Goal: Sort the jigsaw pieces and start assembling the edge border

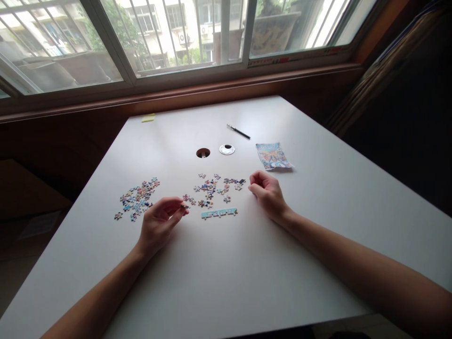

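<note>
Between the thumb and fingertips of my left hand (160, 223) is a small dark jigsaw puzzle piece (184, 206), held just above the table. My right hand (266, 193) rests to the right of the loose pieces with its fingers curled in; whether anything is inside them is hidden. A joined strip of light-blue puzzle pieces (219, 213) lies flat between my two hands. Beyond it spreads a group of loose puzzle pieces (209, 188). Another, denser heap of pieces (136, 197) sits to the left, partly behind my left hand.
A printed blue packet (274, 156) lies beyond my right hand. Farther back are a black pen (238, 131), a round metal cover (226, 149) and an open cable hole (203, 153). A yellow sticky note (148, 117) is at the white table's (197, 278) far left corner, below the window.
</note>
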`<control>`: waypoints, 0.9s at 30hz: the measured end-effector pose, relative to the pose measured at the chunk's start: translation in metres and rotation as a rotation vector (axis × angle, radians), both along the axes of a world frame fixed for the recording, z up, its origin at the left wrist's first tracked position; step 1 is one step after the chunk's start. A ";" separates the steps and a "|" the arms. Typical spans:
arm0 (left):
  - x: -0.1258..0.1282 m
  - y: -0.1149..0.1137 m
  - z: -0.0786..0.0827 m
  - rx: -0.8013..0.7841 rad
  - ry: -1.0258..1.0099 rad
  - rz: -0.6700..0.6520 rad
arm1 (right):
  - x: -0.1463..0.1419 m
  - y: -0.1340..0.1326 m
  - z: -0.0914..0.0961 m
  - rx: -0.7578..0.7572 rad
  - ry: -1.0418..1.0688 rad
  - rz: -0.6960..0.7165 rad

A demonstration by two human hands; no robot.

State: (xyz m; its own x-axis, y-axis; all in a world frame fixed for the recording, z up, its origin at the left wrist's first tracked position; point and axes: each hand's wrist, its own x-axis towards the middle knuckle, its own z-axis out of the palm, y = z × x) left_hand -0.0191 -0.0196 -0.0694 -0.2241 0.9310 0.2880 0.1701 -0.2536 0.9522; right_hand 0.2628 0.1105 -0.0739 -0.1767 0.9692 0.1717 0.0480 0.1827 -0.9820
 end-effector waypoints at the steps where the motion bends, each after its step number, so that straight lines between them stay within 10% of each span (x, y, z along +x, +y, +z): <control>1: 0.000 0.000 0.001 0.004 0.011 -0.010 | 0.000 0.000 0.000 0.001 -0.002 0.001; 12: 0.005 -0.006 0.001 -0.042 0.085 -0.061 | 0.000 0.001 -0.003 0.011 -0.001 0.001; 21: 0.008 -0.001 0.006 0.248 0.696 -0.343 | -0.001 -0.001 -0.001 0.007 0.003 0.002; 27: 0.010 -0.002 0.005 0.176 0.837 -0.378 | -0.001 -0.001 0.001 0.002 0.006 0.000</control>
State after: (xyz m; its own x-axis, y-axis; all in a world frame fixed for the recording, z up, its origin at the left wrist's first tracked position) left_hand -0.0091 -0.0213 -0.0648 0.4290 0.8275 0.3623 0.6600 -0.5610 0.4997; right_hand 0.2618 0.1092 -0.0729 -0.1754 0.9689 0.1743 0.0424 0.1843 -0.9820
